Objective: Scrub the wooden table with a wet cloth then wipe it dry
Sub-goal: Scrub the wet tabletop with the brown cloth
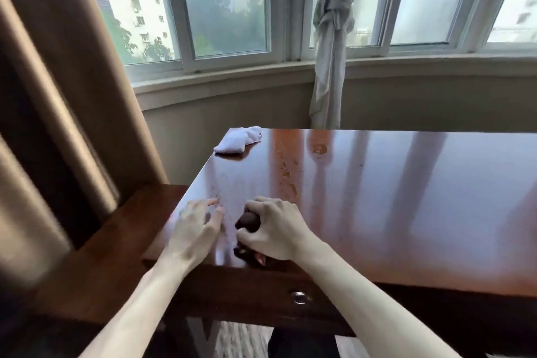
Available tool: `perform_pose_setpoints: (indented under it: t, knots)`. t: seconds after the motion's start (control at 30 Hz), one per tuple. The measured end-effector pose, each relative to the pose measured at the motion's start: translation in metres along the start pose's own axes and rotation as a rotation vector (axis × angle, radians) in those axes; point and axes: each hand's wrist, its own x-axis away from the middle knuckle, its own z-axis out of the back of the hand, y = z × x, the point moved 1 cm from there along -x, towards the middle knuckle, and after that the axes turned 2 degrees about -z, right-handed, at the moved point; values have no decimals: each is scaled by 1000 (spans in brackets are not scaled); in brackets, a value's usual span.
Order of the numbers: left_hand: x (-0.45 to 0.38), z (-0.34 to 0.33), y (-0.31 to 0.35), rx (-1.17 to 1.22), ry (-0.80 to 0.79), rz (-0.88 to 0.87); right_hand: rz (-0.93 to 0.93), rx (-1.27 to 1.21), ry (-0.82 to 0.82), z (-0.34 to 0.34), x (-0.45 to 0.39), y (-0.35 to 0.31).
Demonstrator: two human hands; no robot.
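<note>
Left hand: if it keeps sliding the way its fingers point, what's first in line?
Left hand points up the wooden table. Only bare wet tabletop lies ahead; the white cloth at the far left corner looks like the first thing in line, though depth is unclear.

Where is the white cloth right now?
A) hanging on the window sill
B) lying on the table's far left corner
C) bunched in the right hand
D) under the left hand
B: the white cloth lies untouched on the far left corner of the table, away from both hands.

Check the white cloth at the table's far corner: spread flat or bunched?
Bunched: the white cloth lies in a crumpled heap on the table, untouched.
</note>
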Motion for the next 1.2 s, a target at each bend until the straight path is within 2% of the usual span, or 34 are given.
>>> perform_pose_setpoints:
  t: [0.17, 0.3, 0.33, 0.43, 0.47, 0.5, 0.57, 0.63, 0.73, 0.8, 0.9, 1.0, 1.07, 1.13, 1.2]
  knots:
    - [15, -73, 71, -176, -206, -224, -367, 191, 211, 73, 51, 97]
    - [15, -121, 116, -322, -253, -384, -285, 140, 57, 116, 122, 132]
    - [12, -130, 125, -359, -265, -396, -358, 147, 82, 129, 127, 146]
    - [9, -149, 145, -459, -272, -438, -727, 262, 339, 159, 117, 195]
    - [8, -153, 148, -463, -267, -443, -742, 329, 361, 158, 115, 202]
    - [6, -155, 150, -460, -266, -446, -677, 354, 325, 155, 114, 203]
    - [1, -157, 154, -442, -269, -451, -460, 235, 174, 150, 119, 196]
    - [-6, -157, 157, -423, -273, -443, -438, 126, 80, 159, 114, 207]
    - [-10, -156, 157, -397, -279, -438, -784, 280, 305, 172, 76, 246]
    - [-10, -156, 157, -370, -278, -439, -915, 418, 360, 159, 53, 250]
    - [-17, -158, 161, -321, -293, -462, -686, 456, 271, 131, 33, 223]
    - [-23, -162, 174, -147, -411, -466, -410, 195, -15, 124, 40, 194]
    - [-23, -165, 185, 25, -486, -486, -343, 30, -173, 136, 50, 186]
    - [-21, -170, 197, 117, -543, -543, -379, -2, -147, 153, 69, 188]
    - [-20, -174, 209, 98, -569, -598, -452, 69, -64, 165, 94, 193]
